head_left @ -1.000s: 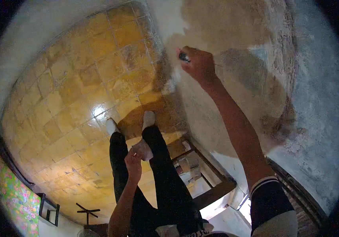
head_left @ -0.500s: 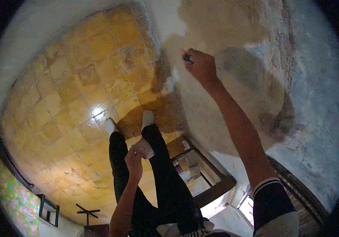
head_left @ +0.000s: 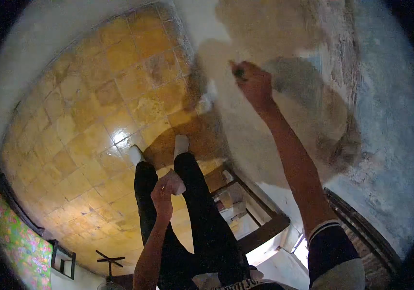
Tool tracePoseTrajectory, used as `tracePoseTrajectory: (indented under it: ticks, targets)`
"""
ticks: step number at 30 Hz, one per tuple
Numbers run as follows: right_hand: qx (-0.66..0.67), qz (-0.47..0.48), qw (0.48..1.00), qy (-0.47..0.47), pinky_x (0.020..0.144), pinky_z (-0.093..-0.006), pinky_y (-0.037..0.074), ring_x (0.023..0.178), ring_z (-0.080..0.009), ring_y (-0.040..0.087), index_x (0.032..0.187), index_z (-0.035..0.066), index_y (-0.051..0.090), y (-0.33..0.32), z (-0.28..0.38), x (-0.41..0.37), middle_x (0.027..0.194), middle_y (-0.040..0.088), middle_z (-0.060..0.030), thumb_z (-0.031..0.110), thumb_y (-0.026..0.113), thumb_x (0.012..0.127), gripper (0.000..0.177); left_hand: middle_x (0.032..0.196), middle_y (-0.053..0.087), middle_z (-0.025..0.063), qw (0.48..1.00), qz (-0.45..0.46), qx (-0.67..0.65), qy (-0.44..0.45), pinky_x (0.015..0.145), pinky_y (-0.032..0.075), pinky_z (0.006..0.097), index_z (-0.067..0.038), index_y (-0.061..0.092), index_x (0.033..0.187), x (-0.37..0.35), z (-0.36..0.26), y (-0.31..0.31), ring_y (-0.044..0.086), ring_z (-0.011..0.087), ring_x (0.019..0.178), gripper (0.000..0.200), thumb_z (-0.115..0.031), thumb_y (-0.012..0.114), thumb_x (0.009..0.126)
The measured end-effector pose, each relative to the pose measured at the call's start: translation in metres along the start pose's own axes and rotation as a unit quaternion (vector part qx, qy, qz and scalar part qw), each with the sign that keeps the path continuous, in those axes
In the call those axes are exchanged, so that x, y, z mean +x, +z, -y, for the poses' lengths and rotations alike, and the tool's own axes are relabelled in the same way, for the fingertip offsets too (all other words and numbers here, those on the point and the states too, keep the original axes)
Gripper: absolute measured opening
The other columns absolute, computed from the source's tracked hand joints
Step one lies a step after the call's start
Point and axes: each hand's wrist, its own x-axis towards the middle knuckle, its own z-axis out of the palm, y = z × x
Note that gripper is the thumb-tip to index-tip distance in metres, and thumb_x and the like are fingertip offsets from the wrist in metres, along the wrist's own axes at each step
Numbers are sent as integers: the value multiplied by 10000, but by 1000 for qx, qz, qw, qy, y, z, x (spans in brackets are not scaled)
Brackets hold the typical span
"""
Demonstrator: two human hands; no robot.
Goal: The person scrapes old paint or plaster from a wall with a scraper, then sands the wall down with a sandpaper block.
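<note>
Gripping tool (head_left: 239, 73) in right hand (head_left: 254, 83), fingers curled tight round it, dark end poking out thumb-side, pressed at wall (head_left: 313, 53). Holding pale lump (head_left: 174, 181) in left hand (head_left: 161, 194), fingers closed on it, near the thighs.

floor (head_left: 96, 111): glossy yellow tiles; wall (head_left: 380, 121): patchy grey plaster; wooden frame (head_left: 265, 232) at wall foot

A: Dim room, warm cast. Any glare?
B: 1 white spot on the tiled floor (head_left: 120, 136). The arm (head_left: 289, 154) throws a grey shadow (head_left: 296, 79) on the wall (head_left: 265, 29).
A: Sharpness?
B: Soft and grainy. The fisheye lens bends the edges, and all 4 corners go black.
</note>
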Motion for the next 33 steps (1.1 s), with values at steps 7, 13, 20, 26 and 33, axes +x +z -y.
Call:
tracePoseTrajectory:
  ticks: [7, 13, 20, 26, 33]
  targets:
    - [-48, 12, 999, 15, 583, -344, 508, 678, -261, 659, 843, 46, 622, -3, 0, 5, 792, 650, -148, 112, 747, 759, 165, 928, 607, 25, 999, -10, -42, -22, 735, 467, 275, 24, 609, 1040, 0, -4, 10, 555, 94, 846, 202, -139, 604, 920]
    - [-27, -21, 999, 18, 595, -395, 522, 750, -264, 652, 977, 146, 649, -7, -1, 2, 860, 656, -76, 220, 729, 752, 250, 968, 599, 27, 1000, -10, -3, -17, 763, 463, 276, 25, 608, 1042, 5, -5, 13, 556, 101, 870, 187, -105, 611, 908]
    - [-8, 11, 1000, 0, 614, -389, 523, 746, -246, 659, 1009, 162, 664, -13, -5, -13, 837, 671, -78, 218, 669, 806, 211, 891, 603, 25, 999, -15, 18, -41, 732, 467, 277, 5, 613, 1049, 5, -4, 12, 548, 91, 831, 221, -182, 595, 932]
    - [-75, -44, 995, -40, 506, -336, 491, 586, -223, 637, 797, 72, 635, -26, 15, -16, 720, 642, -98, 86, 768, 738, 146, 885, 609, 18, 995, -24, 95, -1, 700, 458, 269, -1, 617, 1030, 8, -18, 15, 536, 84, 801, 213, -186, 607, 925]
    - [-46, -44, 996, -58, 538, -348, 489, 617, -229, 617, 897, 127, 632, -9, 14, -27, 722, 620, -70, 119, 734, 732, 194, 843, 589, 4, 999, -8, 46, 7, 674, 441, 265, -9, 619, 999, 4, -16, 19, 523, 85, 769, 162, -155, 582, 937]
